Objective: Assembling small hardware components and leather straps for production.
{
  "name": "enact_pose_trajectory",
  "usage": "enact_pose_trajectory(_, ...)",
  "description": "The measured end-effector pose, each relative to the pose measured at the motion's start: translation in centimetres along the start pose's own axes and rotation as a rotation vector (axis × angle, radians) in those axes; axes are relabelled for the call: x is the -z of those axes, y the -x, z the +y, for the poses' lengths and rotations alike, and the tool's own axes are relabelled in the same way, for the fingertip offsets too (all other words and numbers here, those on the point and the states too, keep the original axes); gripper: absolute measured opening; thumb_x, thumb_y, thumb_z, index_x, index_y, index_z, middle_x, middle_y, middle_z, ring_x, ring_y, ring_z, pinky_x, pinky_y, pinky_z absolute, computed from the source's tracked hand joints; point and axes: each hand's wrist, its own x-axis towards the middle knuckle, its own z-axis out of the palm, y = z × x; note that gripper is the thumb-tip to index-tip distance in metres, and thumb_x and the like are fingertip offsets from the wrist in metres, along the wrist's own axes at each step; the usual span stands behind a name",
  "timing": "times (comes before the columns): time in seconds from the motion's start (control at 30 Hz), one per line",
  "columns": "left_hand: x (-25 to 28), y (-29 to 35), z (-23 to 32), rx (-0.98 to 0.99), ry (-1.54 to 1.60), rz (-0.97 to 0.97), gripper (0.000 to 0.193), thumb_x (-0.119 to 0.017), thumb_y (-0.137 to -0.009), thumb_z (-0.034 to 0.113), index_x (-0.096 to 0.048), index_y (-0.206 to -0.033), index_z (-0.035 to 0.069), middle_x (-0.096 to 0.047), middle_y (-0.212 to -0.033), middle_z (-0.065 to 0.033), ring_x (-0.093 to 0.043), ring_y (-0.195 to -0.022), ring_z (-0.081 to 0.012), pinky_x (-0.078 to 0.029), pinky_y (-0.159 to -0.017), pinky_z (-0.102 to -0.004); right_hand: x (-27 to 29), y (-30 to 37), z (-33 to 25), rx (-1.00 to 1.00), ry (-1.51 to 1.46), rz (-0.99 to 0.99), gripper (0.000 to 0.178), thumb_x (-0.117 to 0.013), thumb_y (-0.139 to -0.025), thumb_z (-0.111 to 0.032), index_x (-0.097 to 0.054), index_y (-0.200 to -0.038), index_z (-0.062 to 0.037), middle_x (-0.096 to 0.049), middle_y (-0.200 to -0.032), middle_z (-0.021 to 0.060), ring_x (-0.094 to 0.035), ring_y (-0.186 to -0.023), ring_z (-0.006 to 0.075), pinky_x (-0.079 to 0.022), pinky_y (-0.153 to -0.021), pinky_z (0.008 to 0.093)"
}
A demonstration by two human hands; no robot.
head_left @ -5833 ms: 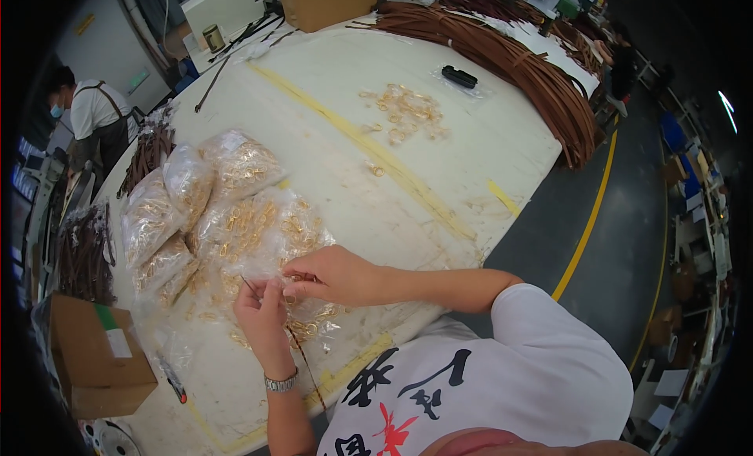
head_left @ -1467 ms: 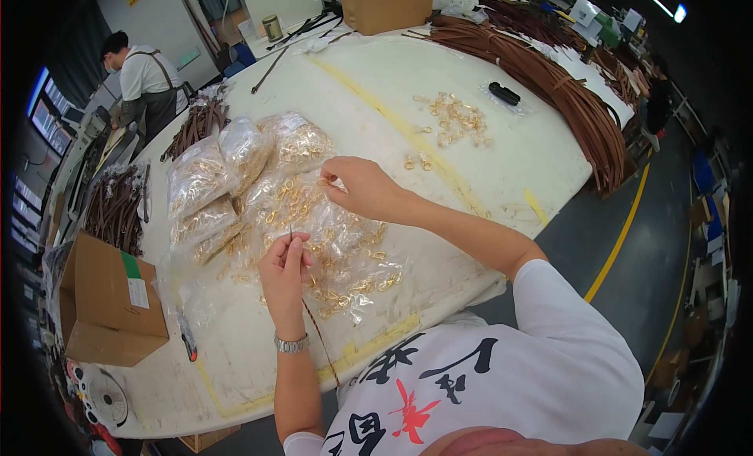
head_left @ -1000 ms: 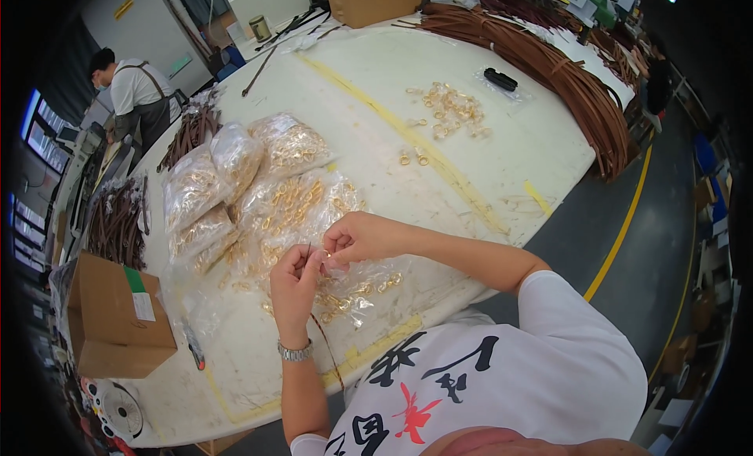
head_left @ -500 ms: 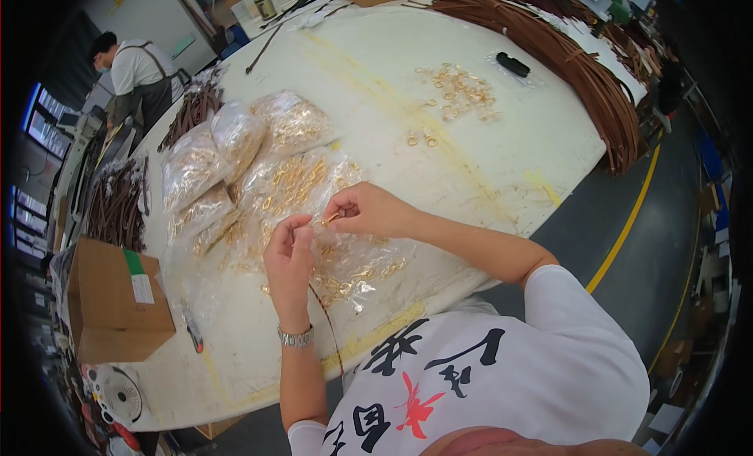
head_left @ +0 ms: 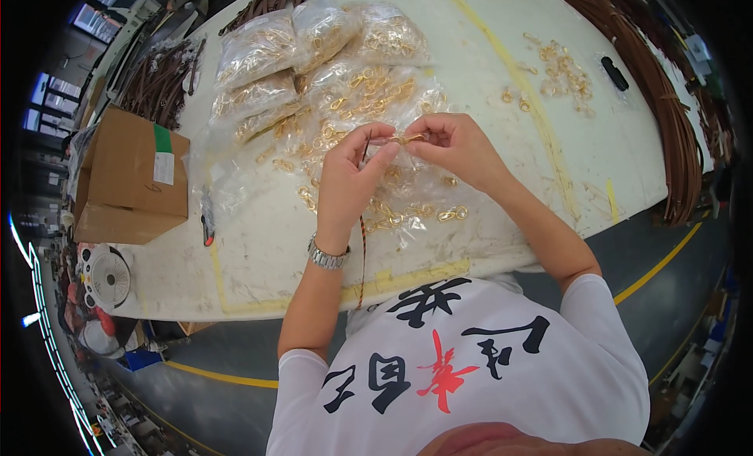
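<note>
My left hand [head_left: 351, 178] is closed in a pinch on a thin brown strap [head_left: 363, 252]. The strap hangs beside the wrist toward the table's front edge, and a short piece shows at the fingers. My right hand [head_left: 463, 148] pinches a small gold snap hook [head_left: 405, 139], which bridges the gap between the fingertips of both hands. Whether the strap passes through the hook's ring is too small to tell. Below and behind the hands, loose gold snap hooks [head_left: 369, 95] are spread over clear plastic.
Filled plastic bags [head_left: 259, 48] are piled at the back left. An open cardboard box [head_left: 133, 174], a cutter knife [head_left: 207, 221] and a white fan [head_left: 107, 276] are at the left. Gold rings [head_left: 569, 72], a black object [head_left: 615, 73] and bundled brown straps [head_left: 667, 111] lie right.
The view has turned, so the table and bags sit higher and the box shows more fully. Both hands remain together at the gold snap hook; a strap piece now shows at my left fingers.
</note>
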Motion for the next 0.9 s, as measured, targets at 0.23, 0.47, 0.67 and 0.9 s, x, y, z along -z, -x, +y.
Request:
enact_pose_trajectory(0.23, 0.2, 0.2, 0.4, 0.092, -0.001, -0.032, 0.018, -0.067, -0.103, 0.015, -0.071, -0.110, -0.001, -0.075, -0.082, -0.0023, -0.044, -0.057, 0.0013, -0.032, -0.050, -0.0192, 0.5, 0.3, -0.3, 0.051, -0.060, 0.147, 0.018, -0.075, -0.096, -0.013, -0.078, -0.107, 0.0009, -0.072, -0.087, -0.0018, -0.059, -0.078, 0.0033, -0.048, -0.068, 0.0220)
enact_pose_trajectory(0.47, -0.3, 0.6, 0.0, 0.274, 0.152, -0.136, 0.016, -0.065, -0.104, 0.015, -0.073, -0.105, 0.001, -0.075, -0.084, -0.0023, -0.040, -0.053, 0.0016, -0.029, -0.047, -0.0175, -0.1, 0.2, 0.0, 0.362, 0.162, 0.244, 0.015, -0.070, -0.098, -0.013, -0.079, -0.101, -0.0013, -0.072, -0.082, 0.0052, -0.060, -0.071, 0.0123, -0.048, -0.065, 0.0291)
enact_pose_trajectory(0.67, -0.8, 0.5, -0.4, 0.303, 0.204, -0.221, 0.018, -0.063, -0.105, 0.015, -0.072, -0.106, -0.001, -0.074, -0.084, -0.0047, -0.040, -0.052, -0.0001, -0.030, -0.046, -0.0181, 0.9, 0.8, -1.1, 0.347, 0.361, 0.178, 0.015, -0.072, -0.096, -0.014, -0.074, -0.094, 0.0007, -0.071, -0.079, 0.0040, -0.059, -0.068, 0.0120, -0.047, -0.063, 0.0309)
enact_pose_trajectory(0.9, -0.8, 0.6, -0.5, 0.284, 0.241, -0.213, 0.019, -0.063, -0.106, 0.016, -0.071, -0.105, -0.001, -0.072, -0.083, -0.0048, -0.040, -0.052, -0.0008, -0.030, -0.046, -0.0184, 0.7, 0.1, -0.9, 0.082, -0.285, 0.121, 0.021, -0.074, -0.099, -0.021, -0.075, -0.095, -0.0001, -0.067, -0.080, -0.0015, -0.056, -0.070, 0.0049, -0.046, -0.062, 0.0238)
